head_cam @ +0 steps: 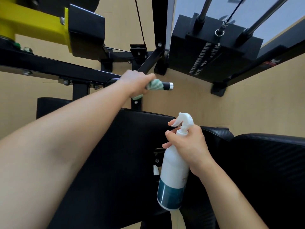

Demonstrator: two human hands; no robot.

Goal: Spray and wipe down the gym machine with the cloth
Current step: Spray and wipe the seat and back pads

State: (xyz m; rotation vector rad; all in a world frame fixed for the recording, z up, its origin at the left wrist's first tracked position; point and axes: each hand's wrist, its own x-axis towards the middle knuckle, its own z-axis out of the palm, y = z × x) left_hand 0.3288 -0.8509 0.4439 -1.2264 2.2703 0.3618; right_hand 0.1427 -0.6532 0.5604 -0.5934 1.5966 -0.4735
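My left hand (135,84) is stretched forward and shut on a green-and-white striped cloth (156,84), which is wrapped around the black handle bar (167,85) of the gym machine; the bar's white end cap shows just past the cloth. My right hand (189,146) grips a white spray bottle (173,176) with a dark teal band near its base. It holds the bottle by the neck, above the black seat pad (115,154), with the nozzle pointing left.
The machine's black frame beam (49,66) runs across the left, with a yellow bracket (33,25) above it. A black weight stack (211,52) with guide rods stands at upper right. Another black pad (267,162) lies at right. The floor is tan.
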